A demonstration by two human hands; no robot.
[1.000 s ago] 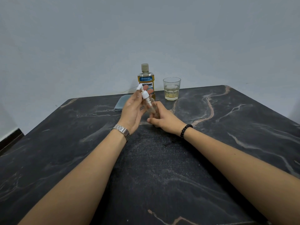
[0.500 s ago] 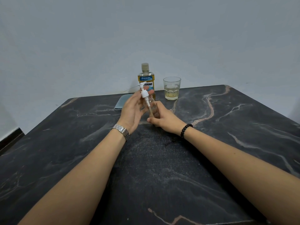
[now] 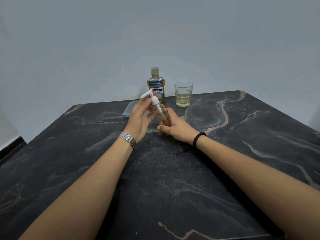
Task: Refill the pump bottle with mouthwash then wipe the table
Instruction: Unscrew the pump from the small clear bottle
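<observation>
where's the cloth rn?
In the head view the folded blue-grey cloth lies flat near the table's far edge, left of the mouthwash bottle, partly hidden behind the left hand.

The light was soft and even, rather dim, with a cool grey cast on the wall (image 3: 103, 40). The dark desk (image 3: 259, 144) carried a faint matte sheen in front of the glass (image 3: 183, 94), without hard glare. Shadows were weak: a soft one lay on the desk beneath the forearms. Wide-angle distortion bowed the desk edges far to either side of the glass. The pump head (image 3: 149, 95) left of the glass looked slightly motion-blurred.
</observation>
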